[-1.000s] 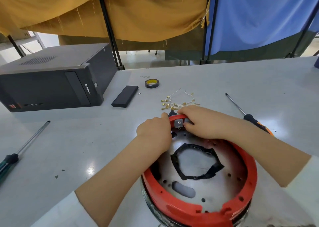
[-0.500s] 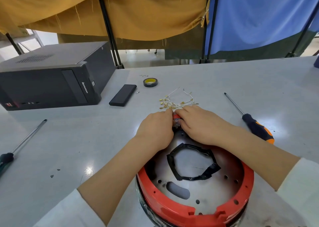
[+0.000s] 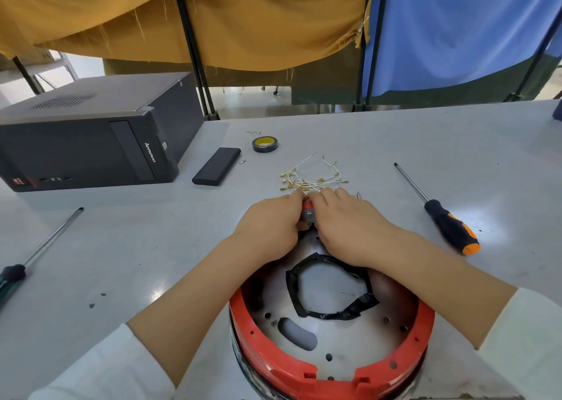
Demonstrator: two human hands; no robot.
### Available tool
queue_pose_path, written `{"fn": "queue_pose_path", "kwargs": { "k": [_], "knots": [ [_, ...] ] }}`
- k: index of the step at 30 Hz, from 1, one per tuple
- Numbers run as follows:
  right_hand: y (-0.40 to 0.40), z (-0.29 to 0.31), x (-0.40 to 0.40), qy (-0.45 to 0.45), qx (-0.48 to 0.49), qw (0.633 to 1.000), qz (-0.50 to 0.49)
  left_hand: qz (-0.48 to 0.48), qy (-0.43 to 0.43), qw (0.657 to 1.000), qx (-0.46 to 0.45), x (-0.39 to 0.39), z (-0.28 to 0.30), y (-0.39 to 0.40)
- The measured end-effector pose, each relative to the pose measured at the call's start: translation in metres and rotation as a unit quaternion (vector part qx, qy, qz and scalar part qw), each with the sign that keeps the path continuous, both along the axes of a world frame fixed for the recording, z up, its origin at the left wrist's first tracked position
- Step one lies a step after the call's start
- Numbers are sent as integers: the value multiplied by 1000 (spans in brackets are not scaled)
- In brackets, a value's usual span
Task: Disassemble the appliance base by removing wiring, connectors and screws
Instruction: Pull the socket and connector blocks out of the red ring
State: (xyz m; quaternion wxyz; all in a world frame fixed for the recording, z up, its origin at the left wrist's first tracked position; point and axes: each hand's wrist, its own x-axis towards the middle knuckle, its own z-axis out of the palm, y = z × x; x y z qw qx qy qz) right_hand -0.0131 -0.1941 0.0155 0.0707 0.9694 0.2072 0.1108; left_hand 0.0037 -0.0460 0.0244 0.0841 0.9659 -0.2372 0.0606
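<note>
The round appliance base with a red plastic rim and a metal plate lies in front of me, a ring of black tape around its middle opening. At the far side of the rim sits a small grey connector block. My left hand and my right hand meet there, fingers curled and pinching the block from both sides. Just beyond my fingertips lies a bundle of white wires with brass terminals.
An orange-and-black screwdriver lies at the right, another screwdriver at the left. A black computer case, a black flat bar and a tape roll sit farther back. Small dark bits dot the table.
Both hands have closed in tighter on the connector block, now almost touching and hiding most of it. The base has not moved.
</note>
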Motion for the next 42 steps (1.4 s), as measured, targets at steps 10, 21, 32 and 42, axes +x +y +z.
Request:
{"fn": "queue_pose_path", "kwargs": {
  "k": [10,21,32,42],
  "knots": [
    [3,8,-2,-4,-85,996,21,55,-57,995,54,-1,3,-8],
    [11,1,-1,-30,-69,997,-24,83,-66,992,73,-1,2,-13],
    [1,25,31,226,340,908,-91,91,-72,993,3,0,-8,-8],
    [-29,38,63,341,618,695,-137,32,-52,998,6,4,-7,1]
  ]
}}
